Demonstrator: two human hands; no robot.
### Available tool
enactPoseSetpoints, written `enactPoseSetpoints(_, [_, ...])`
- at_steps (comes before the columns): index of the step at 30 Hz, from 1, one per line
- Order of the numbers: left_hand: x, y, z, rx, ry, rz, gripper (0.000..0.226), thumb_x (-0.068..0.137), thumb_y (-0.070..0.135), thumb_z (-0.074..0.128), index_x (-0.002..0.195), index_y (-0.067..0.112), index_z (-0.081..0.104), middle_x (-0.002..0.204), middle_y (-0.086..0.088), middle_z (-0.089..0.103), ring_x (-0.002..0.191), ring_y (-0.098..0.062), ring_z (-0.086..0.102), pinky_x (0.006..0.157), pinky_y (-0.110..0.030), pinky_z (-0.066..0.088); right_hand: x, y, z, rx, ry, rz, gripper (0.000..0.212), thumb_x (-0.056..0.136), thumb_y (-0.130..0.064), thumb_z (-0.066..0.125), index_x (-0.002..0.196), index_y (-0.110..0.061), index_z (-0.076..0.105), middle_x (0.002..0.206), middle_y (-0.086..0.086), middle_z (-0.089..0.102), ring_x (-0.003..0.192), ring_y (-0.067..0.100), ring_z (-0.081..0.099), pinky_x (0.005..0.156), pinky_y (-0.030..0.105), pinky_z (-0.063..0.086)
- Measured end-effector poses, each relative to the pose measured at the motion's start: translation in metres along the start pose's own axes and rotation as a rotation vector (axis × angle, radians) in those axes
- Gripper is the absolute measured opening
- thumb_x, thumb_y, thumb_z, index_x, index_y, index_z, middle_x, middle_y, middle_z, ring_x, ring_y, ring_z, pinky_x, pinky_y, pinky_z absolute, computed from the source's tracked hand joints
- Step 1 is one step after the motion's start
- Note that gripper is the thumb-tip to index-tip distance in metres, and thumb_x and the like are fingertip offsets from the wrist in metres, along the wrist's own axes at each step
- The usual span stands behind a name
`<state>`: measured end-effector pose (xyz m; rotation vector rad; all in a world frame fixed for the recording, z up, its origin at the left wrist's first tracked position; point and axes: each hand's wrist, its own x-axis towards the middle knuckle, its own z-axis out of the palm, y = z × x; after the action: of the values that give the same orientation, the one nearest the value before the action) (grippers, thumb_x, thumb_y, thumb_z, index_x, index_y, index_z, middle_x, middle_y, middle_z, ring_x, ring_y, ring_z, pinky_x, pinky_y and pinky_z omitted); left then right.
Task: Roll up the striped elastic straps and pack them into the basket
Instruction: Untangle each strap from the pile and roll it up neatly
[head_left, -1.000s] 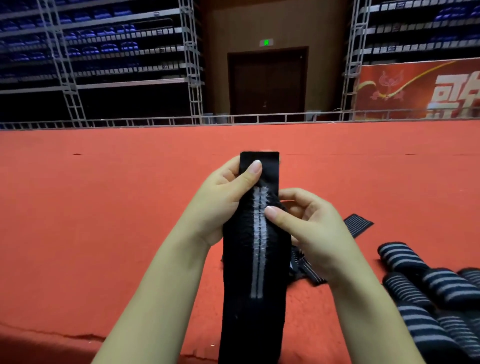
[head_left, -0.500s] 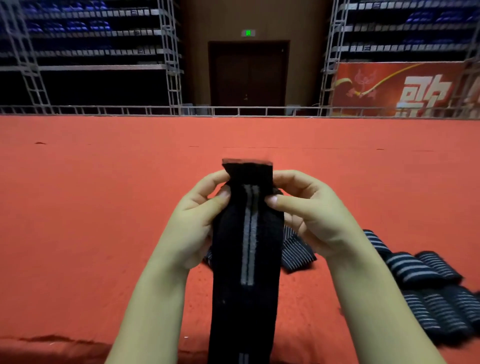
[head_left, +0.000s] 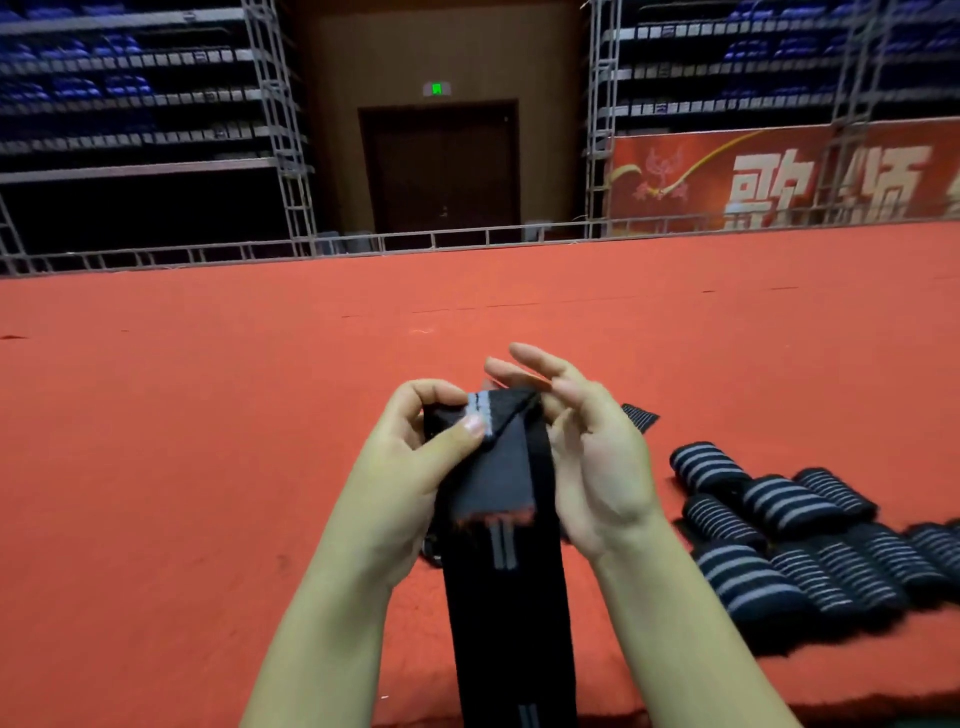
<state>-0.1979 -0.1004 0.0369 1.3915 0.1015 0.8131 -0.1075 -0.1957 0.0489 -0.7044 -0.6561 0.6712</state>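
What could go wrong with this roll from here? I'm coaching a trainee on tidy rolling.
1. Only the left hand pinches the folded end of the strap; the right hand is open beside it, so the fold may spring loose.
2. The fold lies skewed, with a diagonal edge, so the roll may come out crooked.
3. The long tail hangs out of view below and may twist. No basket is in view; finished rolls lie on the red floor.
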Motion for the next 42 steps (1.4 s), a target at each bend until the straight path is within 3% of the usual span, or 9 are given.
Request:
enactPoseSetpoints(2, [-0.003,-0.001,-0.007,0.024,0.014,0.02,0.026,0.07,0.012,0.069,0.091,0.023,0.059,0.084,0.001,0.065,0.08,-0.015,0.06,0.064,-0.026,0.049,-0.001,0.004,-0.001,-0.196,-0.002,0.003,0.027,0.085,-0.034,0.058,0.109,-0.022,0.063,0.11,0.001,0.068,0.099,0.017,0.065,0.091,0.035,0.053])
enactPoseSetpoints(6, [-0.004,0.0,-0.011,0.063,0.026,0.082,0.043,0.084,-0.001,0.068,0.111,0.029,0.053,0.085,0.002,0.072,0.083,-0.015,0.069,0.067,-0.026,0.056,-0.003,0.009,-0.004,-0.671,-0.068,-0.048,0.024,0.088,-0.027,0.068,0.109,-0.032,0.06,0.103,-0.007,0.069,0.097,0.01,0.066,0.086,0.032,0.056])
enactPoseSetpoints(11, [0.002,-0.007,-0.017,0.283,0.023,0.141,0.068,0.093,0.015,0.064,0.134,0.057,0.031,0.114,0.011,0.068,0.11,-0.004,0.063,0.091,-0.03,0.053,0.007,0.006,-0.005,-0.744,-0.051,-0.124,0.013,0.089,-0.018,0.067,0.1,-0.021,0.062,0.089,-0.006,0.066,0.084,0.008,0.063,0.078,0.029,0.054])
enactPoseSetpoints(15, [0.011,-0.018,-0.021,0.168,-0.04,-0.042,0.079,0.08,0.033,0.068,0.148,0.039,0.028,0.131,0.008,0.062,0.118,-0.007,0.06,0.1,-0.038,0.049,0.019,0.007,-0.013,-0.621,-0.058,-0.154,0.013,0.085,-0.015,0.071,0.096,-0.017,0.063,0.088,-0.003,0.067,0.085,0.01,0.062,0.076,0.027,0.053])
enactPoseSetpoints(20, [0.016,-0.038,-0.008,0.202,-0.069,-0.131,0.052,0.074,0.039,0.074,0.12,0.024,0.056,0.114,0.0,0.072,0.109,-0.021,0.067,0.097,-0.05,0.05,0.04,0.009,-0.028,-0.58,0.039,-0.25,0.015,0.079,-0.021,0.07,0.092,-0.022,0.063,0.086,-0.003,0.066,0.083,0.013,0.061,0.076,0.032,0.051])
enactPoseSetpoints(25, [0.029,-0.05,0.007,0.103,0.059,-0.127,0.035,0.082,0.034,0.073,0.108,0.014,0.062,0.105,-0.009,0.073,0.097,-0.024,0.07,0.08,-0.036,0.056,0.051,0.017,-0.033,-0.515,0.084,-0.291,0.013,0.089,-0.006,0.064,0.095,-0.015,0.057,0.082,-0.003,0.061,0.076,0.009,0.057,0.068,0.025,0.049])
enactPoseSetpoints(30, [0.035,-0.048,0.006,0.112,-0.004,-0.169,0.017,0.092,0.02,0.059,0.099,0.006,0.066,0.088,-0.01,0.075,0.074,-0.018,0.07,0.06,-0.025,0.055,0.059,0.017,-0.045,-0.444,0.096,-0.318,0.014,0.085,-0.012,0.068,0.095,-0.017,0.059,0.086,-0.002,0.064,0.081,0.01,0.059,0.074,0.025,0.051])
enactPoseSetpoints(39, [0.028,-0.037,0.003,-0.024,0.037,-0.169,0.02,0.089,0.019,0.059,0.089,0.002,0.068,0.078,-0.013,0.073,0.065,-0.019,0.068,0.056,-0.024,0.054,0.049,0.002,-0.056,-0.936,-0.035,-0.421,0.03,0.082,-0.004,0.071,0.102,-0.027,0.067,0.099,-0.014,0.07,0.094,-0.001,0.064,0.086,0.016,0.047])
enactPoseSetpoints(42, [0.026,-0.04,0.006,-0.004,0.077,-0.176,0.031,0.082,0.036,0.061,0.078,0.007,0.071,0.076,-0.013,0.072,0.067,-0.02,0.068,0.058,-0.025,0.054,0.045,0.011,-0.053,-1.075,-0.039,-0.496,0.032,0.082,-0.004,0.07,0.105,-0.027,0.068,0.103,-0.016,0.068,0.099,-0.004,0.061,0.087,0.01,0.041])
